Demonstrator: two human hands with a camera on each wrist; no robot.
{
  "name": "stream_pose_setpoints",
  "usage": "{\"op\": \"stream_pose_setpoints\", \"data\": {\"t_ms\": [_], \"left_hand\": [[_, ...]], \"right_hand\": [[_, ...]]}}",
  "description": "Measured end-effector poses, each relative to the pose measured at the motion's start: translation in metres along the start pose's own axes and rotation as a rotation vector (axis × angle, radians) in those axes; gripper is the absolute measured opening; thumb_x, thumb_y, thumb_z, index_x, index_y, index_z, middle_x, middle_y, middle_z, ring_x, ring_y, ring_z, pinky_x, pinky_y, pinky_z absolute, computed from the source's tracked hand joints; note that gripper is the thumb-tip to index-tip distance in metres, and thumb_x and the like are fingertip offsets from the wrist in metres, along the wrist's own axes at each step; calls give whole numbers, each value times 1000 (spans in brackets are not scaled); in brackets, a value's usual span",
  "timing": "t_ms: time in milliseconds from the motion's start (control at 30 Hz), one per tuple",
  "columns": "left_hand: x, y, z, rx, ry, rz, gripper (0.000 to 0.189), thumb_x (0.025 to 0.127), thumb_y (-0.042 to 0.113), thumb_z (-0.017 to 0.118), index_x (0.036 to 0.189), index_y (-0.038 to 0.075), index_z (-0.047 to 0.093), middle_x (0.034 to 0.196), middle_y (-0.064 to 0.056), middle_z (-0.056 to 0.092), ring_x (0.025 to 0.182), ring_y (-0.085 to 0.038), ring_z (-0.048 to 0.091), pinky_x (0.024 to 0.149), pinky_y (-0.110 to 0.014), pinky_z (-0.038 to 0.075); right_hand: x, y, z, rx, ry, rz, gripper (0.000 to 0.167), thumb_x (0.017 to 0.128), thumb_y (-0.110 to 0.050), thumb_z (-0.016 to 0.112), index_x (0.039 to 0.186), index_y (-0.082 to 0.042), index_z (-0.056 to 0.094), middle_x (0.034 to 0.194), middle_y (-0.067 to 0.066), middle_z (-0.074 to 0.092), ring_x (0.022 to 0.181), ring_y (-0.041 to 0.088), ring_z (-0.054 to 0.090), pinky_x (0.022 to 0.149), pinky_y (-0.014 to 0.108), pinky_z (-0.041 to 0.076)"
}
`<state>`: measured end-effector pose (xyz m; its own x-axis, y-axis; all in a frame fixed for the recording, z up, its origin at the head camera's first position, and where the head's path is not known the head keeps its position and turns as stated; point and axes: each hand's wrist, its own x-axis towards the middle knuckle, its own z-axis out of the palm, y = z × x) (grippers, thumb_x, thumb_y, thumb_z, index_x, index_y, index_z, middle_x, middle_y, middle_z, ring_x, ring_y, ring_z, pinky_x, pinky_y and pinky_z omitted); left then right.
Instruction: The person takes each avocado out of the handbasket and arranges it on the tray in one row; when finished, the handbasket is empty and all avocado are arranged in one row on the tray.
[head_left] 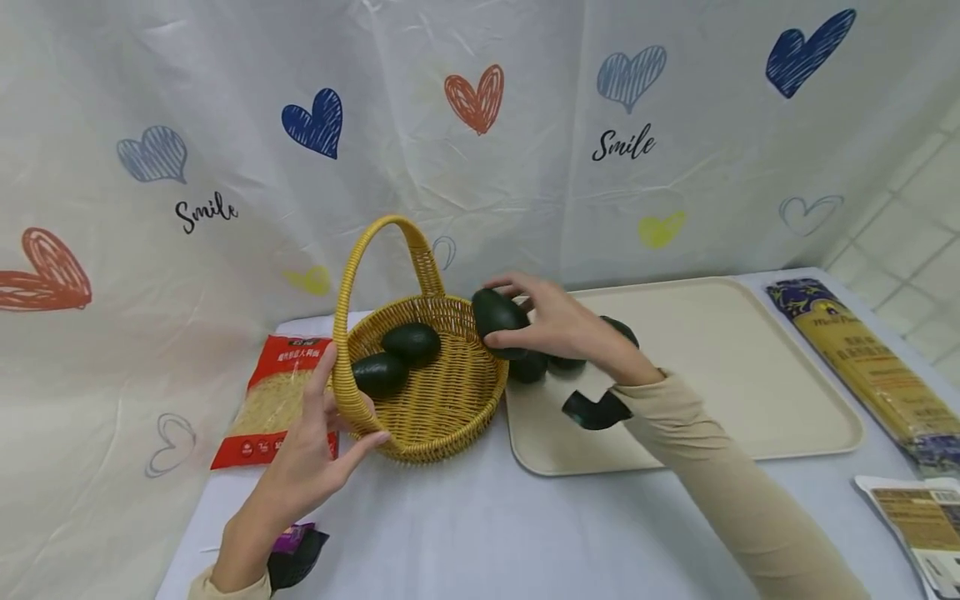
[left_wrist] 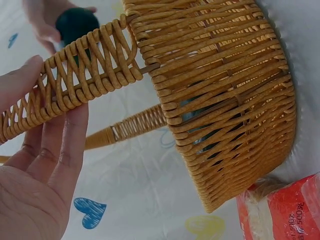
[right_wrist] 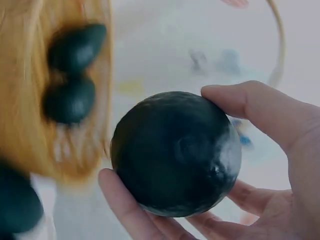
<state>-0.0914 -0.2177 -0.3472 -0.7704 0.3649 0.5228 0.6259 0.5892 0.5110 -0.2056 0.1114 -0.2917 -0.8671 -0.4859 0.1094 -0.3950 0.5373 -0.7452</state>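
Note:
In the head view, my right hand [head_left: 551, 321] grips a dark green avocado [head_left: 498, 312] at the right rim of a yellow wicker basket [head_left: 450, 442]. Its thumb and fingers spread round the avocado [right_wrist: 175, 155] in the right wrist view. Two more avocados, one farther back [head_left: 411, 343] and one nearer [head_left: 378, 375], lie inside the basket on its left side. My left hand [head_left: 307, 458] holds the basket's arched handle [left_wrist: 75, 75] low on the near side, thumb on one face and fingers on the other.
Right of the basket is a cream tray [head_left: 720, 375], with several avocados [head_left: 527, 367] at its left, partly hidden by my right hand and forearm. A red pasta bag [head_left: 262, 408] lies left of the basket. A long noodle pack [head_left: 862, 367] and another packet [head_left: 918, 525] lie at the right.

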Motion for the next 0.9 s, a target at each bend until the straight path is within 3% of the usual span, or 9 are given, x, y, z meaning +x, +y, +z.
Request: {"op": "stream_pose_setpoints", "data": {"t_ms": [200,367,467,633,767,900], "left_hand": [[3,-1,1,32,-6,-4,133,69,-9,92,167,11,5,103,-7,70,86,-14,69,77,-26,62],[1,-1,0,40,-6,5,133,69,-9,93,167,10,5,99,-4,69,81,-10,67,73,-29,63],[-1,-2,-1,31,-1,6,134,68,-11,92,167,9,4,99,-4,69,81,-11,68,72,-29,63],[-1,-2,-2,42,7,3,133,68,-10,93,167,9,5,99,-4,68,83,-12,69,73,-27,62],[-2,-3,-2,52,2,3,133,68,-10,93,167,9,6,99,-3,68,83,-11,68,73,-26,62],[-1,-3,-1,57,-4,-8,133,68,-8,93,167,10,6,103,-6,69,85,-13,69,75,-26,62]], "right_hand": [[-46,41,-66,-16,136,161,74,93,-30,81,156,-18,45,150,18,51,129,41,52,94,55,47],[-84,96,-95,-71,171,293,80,96,-33,78,161,-10,36,152,27,45,130,47,50,89,53,48],[-98,126,-100,-97,148,368,83,98,-36,75,161,-3,33,151,34,41,130,51,49,90,53,51],[-103,160,-94,-48,105,429,84,100,-36,73,160,3,29,150,39,37,125,51,52,81,36,59],[-95,173,-83,-3,106,431,83,99,-33,74,159,4,30,148,39,38,120,48,56,75,28,61],[-86,175,-79,-2,87,437,82,100,-33,71,159,5,28,147,40,37,120,48,56,80,35,62]]}}
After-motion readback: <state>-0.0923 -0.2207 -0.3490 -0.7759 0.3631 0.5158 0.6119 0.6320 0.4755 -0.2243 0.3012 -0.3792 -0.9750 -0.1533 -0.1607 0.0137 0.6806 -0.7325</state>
